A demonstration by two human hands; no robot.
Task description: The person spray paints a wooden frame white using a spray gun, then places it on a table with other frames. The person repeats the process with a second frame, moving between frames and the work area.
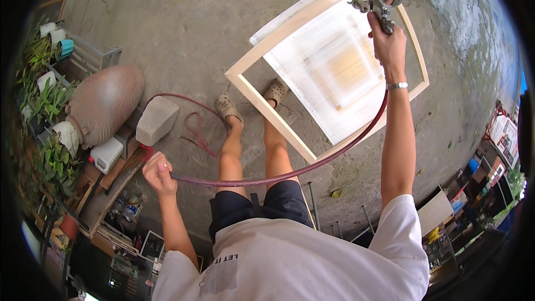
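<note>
My right hand (388, 47) is wrapped round the handle of a metal spray gun (378, 6), which has a silver cup on top. The gun is held over the far right part of a pale wooden frame (271, 112). Beneath the frame is a white-coated board (312, 86) with a tan square patch in its middle. From the gun a dark red hose (267, 180) curves down and across in front of my legs. Its left stretch runs into my closed left hand (160, 174), held out to the left. The gun's nozzle tip is hard to make out.
On the left lie a big clay jar (108, 100), a concrete block (157, 120) and a white jug (106, 155), beside potted plants (53, 106). More hose (196, 128) loops on the concrete floor near my clogs (229, 108). Thin metal rods (313, 206) stand by my right side.
</note>
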